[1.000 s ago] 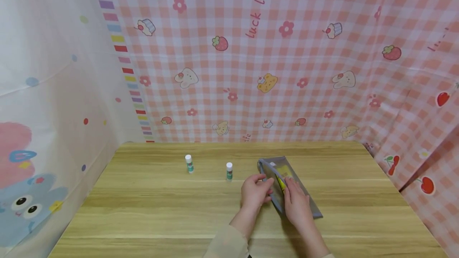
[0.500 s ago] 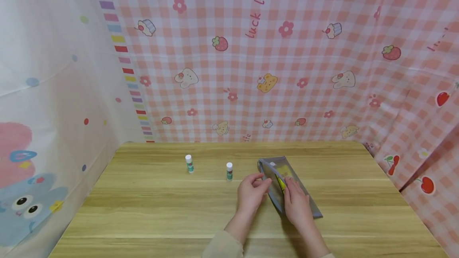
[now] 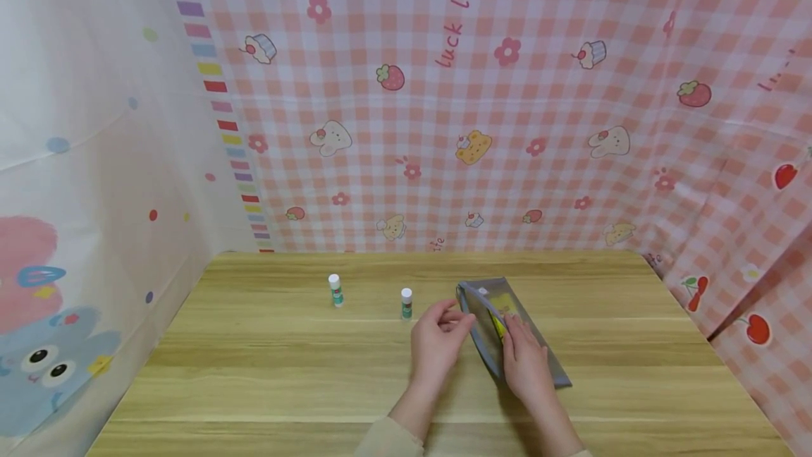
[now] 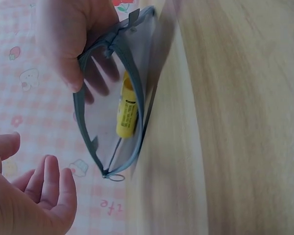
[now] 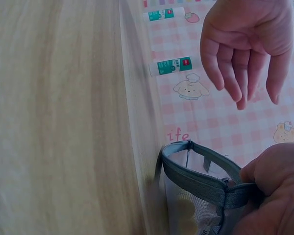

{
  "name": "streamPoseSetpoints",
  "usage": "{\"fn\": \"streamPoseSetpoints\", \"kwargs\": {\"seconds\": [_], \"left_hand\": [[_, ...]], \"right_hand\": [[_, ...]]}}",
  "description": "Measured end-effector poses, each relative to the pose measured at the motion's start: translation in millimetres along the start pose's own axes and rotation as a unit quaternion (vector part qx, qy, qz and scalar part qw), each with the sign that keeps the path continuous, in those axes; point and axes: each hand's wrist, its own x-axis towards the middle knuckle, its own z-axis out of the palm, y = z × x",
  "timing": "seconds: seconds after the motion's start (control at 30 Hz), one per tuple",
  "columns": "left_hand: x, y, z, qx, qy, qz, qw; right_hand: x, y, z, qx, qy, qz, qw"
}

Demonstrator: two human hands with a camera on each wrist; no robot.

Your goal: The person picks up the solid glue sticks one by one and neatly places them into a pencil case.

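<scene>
A grey mesh zip pouch [image 3: 483,293] rests on the table, its zipped mouth spread wide. My right hand [image 3: 526,358] grips the pouch by its rim, thumb on one side in the right wrist view. Inside it lies a yellow tube with black print [image 4: 127,112], partly seen through the mesh. To the left of the pouch, my left hand [image 3: 438,344] hovers with loosely bent fingers and holds nothing. Two glue sticks with white caps and green labels stand upright: the nearer glue stick [image 3: 407,304] just beyond my left hand, the other glue stick [image 3: 336,291] farther left.
The wood-grain table [image 3: 266,372] ends at the back against a pink checked cloth [image 3: 419,118]. A white patterned cloth [image 3: 114,161] hangs along the left side. Another fold of checked cloth borders the right side.
My left hand has drawn away from the pouch's rim, leftward. My right hand, the pouch and both glue sticks have stayed in place.
</scene>
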Motion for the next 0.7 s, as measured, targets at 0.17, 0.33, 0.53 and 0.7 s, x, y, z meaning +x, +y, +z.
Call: {"fn": "streamPoseSetpoints", "kwargs": {"seconds": [0.17, 0.33, 0.53, 0.7], "left_hand": [[0.1, 3.1, -4.2, 0.016, 0.018, 0.042, 0.9988], [-0.3, 7.2, -9.7, 0.054, 0.035, 0.101, 0.9928], [0.5, 12.7, -16.7, 0.106, 0.054, 0.137, 0.9834], [2.0, 17.2, -22.6, 0.137, 0.073, 0.173, 0.9726]], "right_hand": [[0.0, 1.4, 0.8, -0.001, 0.005, -0.002, 1.0], [0.4, 2.6, 2.1, 0.0, 0.012, -0.008, 1.0], [0.7, 2.0, 1.9, -0.003, 0.011, -0.011, 1.0], [0.4, 2.3, 1.6, -0.002, 0.01, -0.012, 1.0]]}}
